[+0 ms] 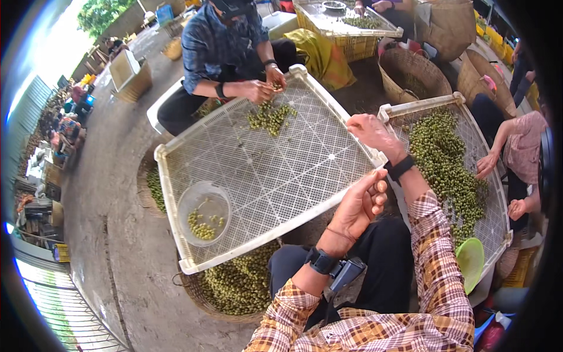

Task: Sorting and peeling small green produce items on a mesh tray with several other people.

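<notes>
A white plastic mesh tray [281, 176] lies in front of me. My left hand [363, 196] is at its near right corner, palm up with fingers curled and the thumb meeting the index fingertip by the corner. Over the tray's right rim is my right hand [376, 134], slightly blurred, its fingers bent down. Whether either hand grips the rim or something small cannot be made out. A small heap of round green fruits [272, 119] lies toward the far side of the mesh. On the left of the tray stands a clear plastic bowl [204, 193] containing some yellowish-green fruits [202, 229].
A person in a blue checked shirt [211, 53] handles fruits at the far rim. To the right, another person's hand [487, 165] touches a second tray [497, 215] heaped with fruits beside a green basket [470, 264]. A full wicker basket [237, 281] stands below my tray.
</notes>
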A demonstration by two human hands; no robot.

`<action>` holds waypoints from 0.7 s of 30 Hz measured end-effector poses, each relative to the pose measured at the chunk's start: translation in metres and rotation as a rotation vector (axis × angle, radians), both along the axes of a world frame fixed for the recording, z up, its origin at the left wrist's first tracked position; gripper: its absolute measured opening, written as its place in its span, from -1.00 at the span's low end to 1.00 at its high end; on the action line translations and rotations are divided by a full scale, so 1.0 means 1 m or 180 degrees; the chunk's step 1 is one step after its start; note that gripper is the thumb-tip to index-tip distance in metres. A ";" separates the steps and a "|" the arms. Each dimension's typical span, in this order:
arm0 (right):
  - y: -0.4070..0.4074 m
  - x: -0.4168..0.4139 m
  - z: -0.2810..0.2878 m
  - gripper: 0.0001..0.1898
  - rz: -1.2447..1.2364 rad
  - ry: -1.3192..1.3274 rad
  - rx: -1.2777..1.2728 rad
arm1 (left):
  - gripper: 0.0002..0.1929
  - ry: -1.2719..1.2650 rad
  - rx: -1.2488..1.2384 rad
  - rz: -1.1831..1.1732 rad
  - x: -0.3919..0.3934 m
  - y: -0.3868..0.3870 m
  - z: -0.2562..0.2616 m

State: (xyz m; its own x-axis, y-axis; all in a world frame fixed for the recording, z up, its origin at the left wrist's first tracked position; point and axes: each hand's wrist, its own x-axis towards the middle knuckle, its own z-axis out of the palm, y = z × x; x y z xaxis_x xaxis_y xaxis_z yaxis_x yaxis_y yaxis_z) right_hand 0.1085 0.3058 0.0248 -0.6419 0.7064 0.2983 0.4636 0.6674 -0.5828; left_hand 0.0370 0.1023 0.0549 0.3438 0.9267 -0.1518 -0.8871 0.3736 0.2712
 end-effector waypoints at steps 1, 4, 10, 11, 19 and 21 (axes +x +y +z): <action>0.008 -0.010 -0.019 -0.86 0.0089 -0.0064 -0.0051 | -0.73 0.0044 -0.0100 0.0072 -0.001 0.006 -0.011; 0.029 -0.026 -0.042 -0.88 0.0242 -0.0380 -0.0176 | -0.71 0.0215 -0.0207 0.0331 0.001 0.027 -0.029; 0.047 -0.110 -0.111 -0.88 -0.0067 0.0004 0.0103 | -0.67 0.0116 -0.0826 0.1309 -0.008 0.020 -0.037; 0.047 -0.126 -0.119 -0.89 -0.0016 0.0065 0.0141 | -0.67 0.0092 -0.0850 0.1371 -0.012 0.020 -0.034; 0.031 -0.212 -0.170 -0.66 0.0244 -0.0069 0.1117 | -0.68 0.0063 -0.0991 0.2309 -0.032 0.022 -0.020; 0.028 -0.216 -0.176 -0.57 0.0227 -0.0362 0.1696 | -0.69 0.0191 -0.0913 0.2332 -0.034 0.023 -0.019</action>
